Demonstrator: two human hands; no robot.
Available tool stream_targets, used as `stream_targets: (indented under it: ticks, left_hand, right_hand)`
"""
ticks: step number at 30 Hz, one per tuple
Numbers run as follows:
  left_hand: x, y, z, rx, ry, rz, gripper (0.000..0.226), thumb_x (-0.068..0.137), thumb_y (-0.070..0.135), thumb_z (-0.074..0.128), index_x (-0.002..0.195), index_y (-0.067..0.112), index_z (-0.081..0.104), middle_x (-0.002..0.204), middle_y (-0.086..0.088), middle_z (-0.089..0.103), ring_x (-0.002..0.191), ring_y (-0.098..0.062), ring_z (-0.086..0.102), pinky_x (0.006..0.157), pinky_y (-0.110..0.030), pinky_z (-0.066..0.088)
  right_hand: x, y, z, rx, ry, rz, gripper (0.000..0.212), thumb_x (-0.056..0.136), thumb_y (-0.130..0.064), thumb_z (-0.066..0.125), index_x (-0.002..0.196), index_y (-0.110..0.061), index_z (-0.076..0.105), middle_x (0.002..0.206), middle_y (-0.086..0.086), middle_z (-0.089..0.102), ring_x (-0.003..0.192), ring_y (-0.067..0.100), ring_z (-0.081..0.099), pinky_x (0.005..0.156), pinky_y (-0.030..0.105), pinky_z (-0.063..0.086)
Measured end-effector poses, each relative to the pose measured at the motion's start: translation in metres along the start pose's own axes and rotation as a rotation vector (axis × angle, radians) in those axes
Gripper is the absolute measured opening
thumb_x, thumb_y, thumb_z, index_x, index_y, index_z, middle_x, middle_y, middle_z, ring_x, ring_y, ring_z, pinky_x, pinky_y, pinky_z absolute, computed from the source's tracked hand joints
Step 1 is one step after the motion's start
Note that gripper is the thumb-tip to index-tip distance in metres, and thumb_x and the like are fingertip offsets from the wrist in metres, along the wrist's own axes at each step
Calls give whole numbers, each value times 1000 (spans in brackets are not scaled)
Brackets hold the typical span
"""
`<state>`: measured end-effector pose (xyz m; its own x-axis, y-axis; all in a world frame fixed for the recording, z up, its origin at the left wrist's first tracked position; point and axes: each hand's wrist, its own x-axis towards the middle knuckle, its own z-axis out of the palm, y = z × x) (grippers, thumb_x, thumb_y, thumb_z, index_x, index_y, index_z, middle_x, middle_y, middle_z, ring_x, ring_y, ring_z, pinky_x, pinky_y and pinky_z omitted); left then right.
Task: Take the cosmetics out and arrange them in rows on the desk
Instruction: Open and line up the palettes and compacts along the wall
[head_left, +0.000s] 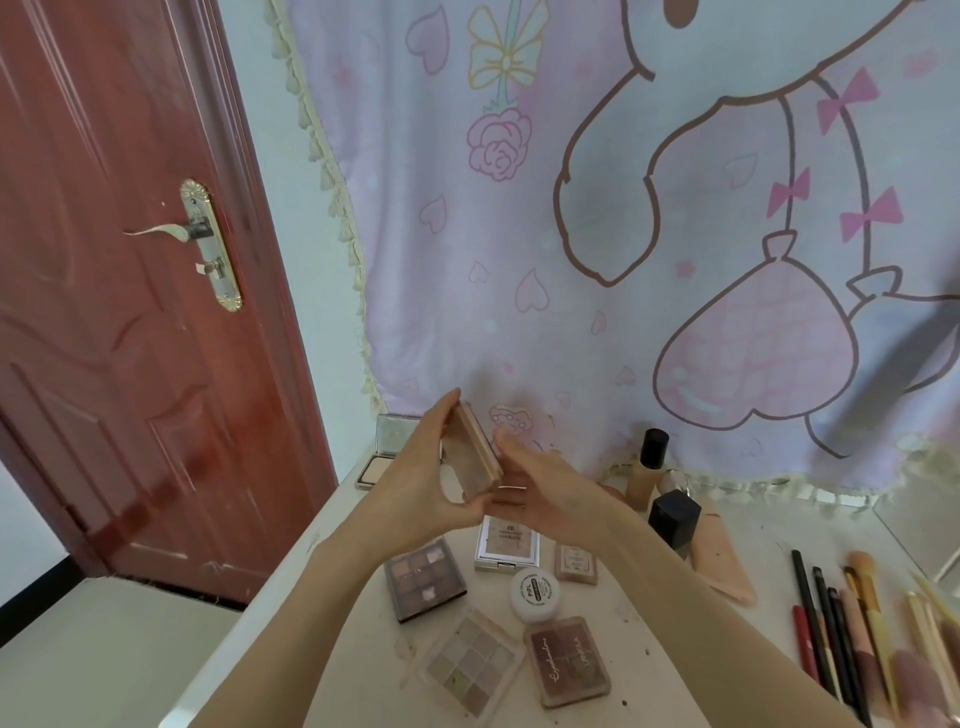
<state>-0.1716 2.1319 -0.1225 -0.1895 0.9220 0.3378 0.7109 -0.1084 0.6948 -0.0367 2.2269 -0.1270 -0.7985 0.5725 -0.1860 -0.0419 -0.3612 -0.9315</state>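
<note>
Two hands meet above the back of the surface (332, 597), holding one small pinkish palette with a clear lid (470, 457) between them, tilted on edge. Left hand (415, 483): fingers curled round the palette's left side, thumb under its lower corner. Right hand (540, 493): fingers (511, 447) laid against the palette's right side, held close together; whether they curl round it cannot be told. Below the hands, lying flat on the surface: a white compact with printed lid (507, 543), a small pink compact (575, 563) just beside it, a dark brown eyeshadow palette (425, 579), a white round jar (537, 593), a clear-cased pale eyeshadow palette (471, 665) and a mauve palette with script lettering (567, 660). Behind the left hand, an opened powder compact (382, 457) with its lid raised. Right of the hands, a foundation bottle with black cap (647, 467), a square black-capped bottle (674, 519) and a peach tube (722, 564). Far right, pencils and brushes (852, 634) lie side by side. Backdrop: a lilac cartoon wall cloth (571, 234) and a red-brown door (130, 312).
</note>
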Motion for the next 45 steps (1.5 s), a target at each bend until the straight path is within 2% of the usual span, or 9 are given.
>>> stream_targets:
  ticks: [9, 14, 20, 22, 26, 30, 33, 38, 45]
  left_hand:
    - [1, 4, -10, -88, -219, 4, 96, 81, 12, 69, 145, 41, 3, 149, 24, 20, 130, 18, 19, 98, 4, 19]
    - [-3, 8, -16, -332, -341, -53, 65, 89, -14, 40, 143, 21, 31, 137, 8, 48, 124, 3, 44, 103, -13, 34]
    - [2, 17, -14, -495, -153, -215, 30, 98, 23, 42, 113, 8, 64, 91, 2, 72, 88, -9, 67, 78, -16, 51]
    - [3, 16, -13, -374, -80, -171, 22, 97, 16, 46, 106, 13, 66, 78, 5, 72, 77, -9, 67, 69, -15, 49]
    - [3, 0, -12, -213, 23, -98, 23, 90, 37, 46, 103, 39, 65, 87, -4, 73, 86, -34, 63, 79, -48, 49]
    - [0, 4, -8, 2, 70, 59, 32, 87, 37, 43, 113, 54, 48, 97, 9, 70, 82, -12, 63, 73, -27, 48]
    - [-2, 4, -6, 51, 43, 107, 37, 88, 35, 44, 124, 44, 46, 104, 3, 69, 88, -22, 63, 79, -28, 47]
    - [4, -3, -12, -26, -81, 17, 42, 90, 16, 58, 116, 47, 50, 107, 19, 64, 86, 7, 58, 84, -18, 45]
    - [19, -13, -20, -68, -212, -76, 46, 88, 4, 59, 119, 36, 51, 94, 6, 71, 80, -4, 54, 78, -15, 44]
  right_hand:
    - [-5, -3, -14, -6, -184, -30, 28, 81, -30, 62, 95, -8, 73, 97, 12, 67, 96, 26, 64, 87, 35, 54]
    - [-1, -3, -10, -387, -4, -260, 23, 87, -17, 64, 110, -20, 64, 108, 0, 69, 103, 13, 64, 97, 27, 46]
    - [4, 17, -3, -764, 136, -601, 70, 68, -31, 72, 130, -30, 40, 125, -8, 43, 121, 5, 44, 103, 19, 36]
    - [5, 18, -3, -754, 135, -634, 68, 72, -25, 71, 132, -34, 38, 132, -10, 38, 127, 7, 40, 107, 24, 34]
    - [-1, 8, -1, -473, 211, -508, 45, 89, -20, 62, 129, -34, 47, 141, -9, 38, 133, 7, 36, 110, 29, 34]
    - [0, 0, -2, -11, 92, -221, 42, 77, -43, 62, 111, -20, 64, 116, 3, 65, 113, 18, 59, 101, 31, 44]
    - [3, 1, -4, 96, 8, -220, 38, 71, -31, 67, 103, -10, 62, 106, 8, 63, 105, 22, 61, 96, 31, 49]
    - [10, 10, -10, 56, 37, -279, 24, 81, -6, 67, 103, -3, 57, 100, 8, 62, 99, 18, 62, 101, 35, 46]
    - [33, 25, -17, -272, 138, -267, 91, 43, -56, 87, 121, -25, 53, 122, -4, 60, 115, 16, 58, 105, 42, 40]
